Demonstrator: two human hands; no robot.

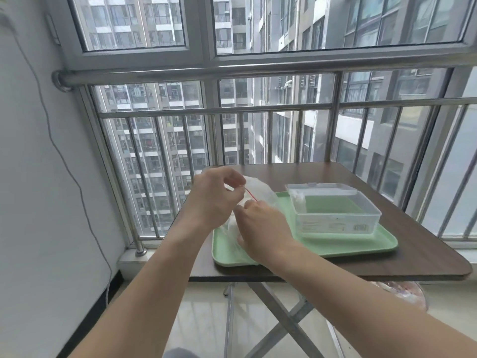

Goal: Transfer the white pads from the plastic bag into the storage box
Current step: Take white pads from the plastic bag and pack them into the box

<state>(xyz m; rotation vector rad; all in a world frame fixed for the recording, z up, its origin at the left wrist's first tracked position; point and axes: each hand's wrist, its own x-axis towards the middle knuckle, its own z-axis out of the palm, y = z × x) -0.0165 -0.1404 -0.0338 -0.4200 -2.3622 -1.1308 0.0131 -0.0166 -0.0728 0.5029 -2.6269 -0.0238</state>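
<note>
A clear plastic bag (258,191) with white contents stands on the left part of a green tray (361,244). A thin red strip (251,194) runs along the bag's top edge. My left hand (214,197) pinches that top edge at the strip's upper end. My right hand (263,228) grips the bag just below and to the right, covering most of its lower part. The pads inside are hard to make out. A clear storage box (335,215) sits on the tray's right half, its lid (320,188) tilted up behind it.
The tray rests on a dark wooden folding table (418,228) with metal legs. A steel railing (232,112) and windows stand right behind the table. A white wall with a hanging cable (64,161) is on the left. A transparent object (407,293) sits below the table's right edge.
</note>
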